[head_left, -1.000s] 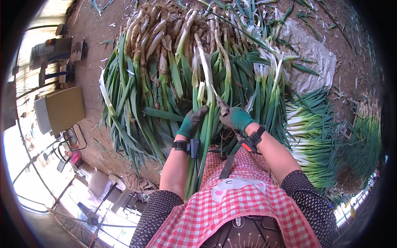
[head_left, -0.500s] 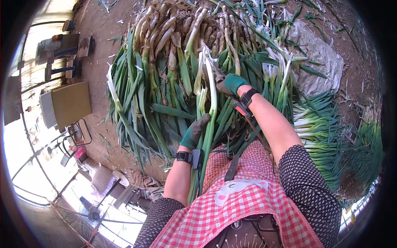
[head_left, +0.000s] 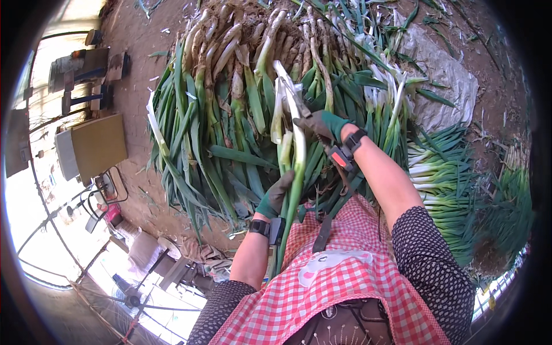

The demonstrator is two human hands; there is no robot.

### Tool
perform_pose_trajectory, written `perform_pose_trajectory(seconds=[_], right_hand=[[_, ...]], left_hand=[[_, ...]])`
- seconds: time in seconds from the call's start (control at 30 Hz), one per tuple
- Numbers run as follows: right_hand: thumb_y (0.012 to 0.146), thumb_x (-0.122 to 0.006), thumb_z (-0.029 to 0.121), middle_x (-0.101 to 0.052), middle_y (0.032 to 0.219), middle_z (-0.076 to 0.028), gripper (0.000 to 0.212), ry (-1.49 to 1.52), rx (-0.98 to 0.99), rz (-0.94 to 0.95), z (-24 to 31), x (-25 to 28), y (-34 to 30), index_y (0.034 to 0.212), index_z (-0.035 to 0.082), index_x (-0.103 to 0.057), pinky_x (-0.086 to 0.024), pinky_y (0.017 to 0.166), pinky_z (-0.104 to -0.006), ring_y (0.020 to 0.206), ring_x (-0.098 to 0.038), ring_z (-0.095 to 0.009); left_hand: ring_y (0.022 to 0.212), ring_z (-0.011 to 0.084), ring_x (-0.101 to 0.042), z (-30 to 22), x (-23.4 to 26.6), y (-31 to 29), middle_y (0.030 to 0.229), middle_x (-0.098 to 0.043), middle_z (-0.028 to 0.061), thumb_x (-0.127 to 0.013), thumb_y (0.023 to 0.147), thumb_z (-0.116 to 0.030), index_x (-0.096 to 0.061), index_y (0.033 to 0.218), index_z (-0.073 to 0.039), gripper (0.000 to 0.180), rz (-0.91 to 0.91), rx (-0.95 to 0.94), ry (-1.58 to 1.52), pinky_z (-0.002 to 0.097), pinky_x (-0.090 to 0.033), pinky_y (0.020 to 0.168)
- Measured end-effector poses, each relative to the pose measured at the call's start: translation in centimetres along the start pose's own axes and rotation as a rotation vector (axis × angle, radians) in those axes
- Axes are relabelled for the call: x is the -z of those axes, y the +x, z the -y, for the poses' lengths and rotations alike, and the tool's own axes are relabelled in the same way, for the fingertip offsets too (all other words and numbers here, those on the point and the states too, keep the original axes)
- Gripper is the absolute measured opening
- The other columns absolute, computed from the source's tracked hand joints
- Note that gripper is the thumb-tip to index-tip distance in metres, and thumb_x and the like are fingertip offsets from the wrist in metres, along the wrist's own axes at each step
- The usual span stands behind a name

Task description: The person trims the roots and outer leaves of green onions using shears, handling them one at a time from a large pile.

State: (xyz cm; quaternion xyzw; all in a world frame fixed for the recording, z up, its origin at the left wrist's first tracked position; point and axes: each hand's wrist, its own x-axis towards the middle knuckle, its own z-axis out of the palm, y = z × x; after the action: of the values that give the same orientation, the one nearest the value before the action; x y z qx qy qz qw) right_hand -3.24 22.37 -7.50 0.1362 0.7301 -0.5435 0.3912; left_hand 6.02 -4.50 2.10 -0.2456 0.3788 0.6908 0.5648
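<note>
My left hand [head_left: 276, 196], in a green glove, grips the green stem of a long leek [head_left: 296, 167] just above my red checked apron [head_left: 345, 287]. My right hand [head_left: 322, 125], also gloved in green, reaches forward and closes around the upper white part of the same leek, where loose outer skin hangs. The leek stands over a big pile of unpeeled leeks [head_left: 230, 103] with dirty roots, spread on the earth floor in front of me.
Cleaned leeks with white stems [head_left: 443, 178] lie stacked at my right, beside a grey sheet [head_left: 443, 86] on the ground. A cardboard box [head_left: 95, 146] and a small cart [head_left: 103, 195] stand at the left, with chairs beyond.
My right hand has slid up the leek away from my body, from beside the left hand to the white part. The left hand kept its grip low on the stem.
</note>
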Motion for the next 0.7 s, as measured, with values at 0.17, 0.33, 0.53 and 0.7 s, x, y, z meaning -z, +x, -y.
perform_pose_trajectory(seconds=[0.17, 0.33, 0.53, 0.7], right_hand=[[0.088, -0.08, 0.035, -0.07, 0.102, -0.001, 0.047, 0.578, 0.227, -0.128, -1.0, 1.1, -11.2, 0.119, 0.0, -0.071, -0.051, 0.084, -0.0309, 0.091, -0.063, -0.013], [0.091, -0.078, 0.03, -0.067, 0.101, -0.003, 0.043, 0.494, 0.055, -0.6, -2.1, 7.4, -24.5, 0.121, 0.001, -0.068, -0.054, 0.081, -0.0313, 0.089, -0.063, -0.014], [0.095, -0.074, 0.019, -0.064, 0.101, -0.003, 0.029, 0.187, 0.038, -0.803, -6.7, 9.0, -32.3, 0.116, 0.002, -0.062, -0.053, 0.078, -0.0295, 0.089, -0.06, -0.012], [0.093, -0.078, 0.025, -0.07, 0.106, -0.01, 0.05, 0.113, 0.048, -0.963, -17.1, 8.6, -28.8, 0.132, 0.0, -0.058, -0.055, 0.083, -0.036, 0.092, -0.066, -0.019]], left_hand=[[0.092, 0.0115, -0.067, -1.5, -5.2, 3.8, 0.105, -0.071, 0.0024, -0.07, 0.101, -0.044, -0.068, 0.126, -0.003, 0.049, 0.201, 0.049, 0.683, 0.0295, -0.055, 0.078], [0.098, 0.0193, -0.071, 1.5, 0.7, 11.9, 0.113, -0.074, 0.011, -0.074, 0.097, -0.033, -0.061, 0.132, 0.0, 0.05, -0.274, -0.292, 0.841, 0.0342, -0.057, 0.083], [0.115, 0.0349, -0.068, 2.6, -0.8, 19.2, 0.127, -0.067, 0.0208, -0.073, 0.089, -0.051, -0.054, 0.138, -0.008, 0.068, -0.505, -0.133, 1.691, 0.0492, -0.056, 0.095], [0.127, 0.0377, -0.062, 4.7, -5.7, 22.5, 0.135, -0.06, 0.02, -0.079, 0.086, -0.044, -0.054, 0.131, -0.01, 0.061, -0.606, 0.073, 1.727, 0.05, -0.056, 0.096]])
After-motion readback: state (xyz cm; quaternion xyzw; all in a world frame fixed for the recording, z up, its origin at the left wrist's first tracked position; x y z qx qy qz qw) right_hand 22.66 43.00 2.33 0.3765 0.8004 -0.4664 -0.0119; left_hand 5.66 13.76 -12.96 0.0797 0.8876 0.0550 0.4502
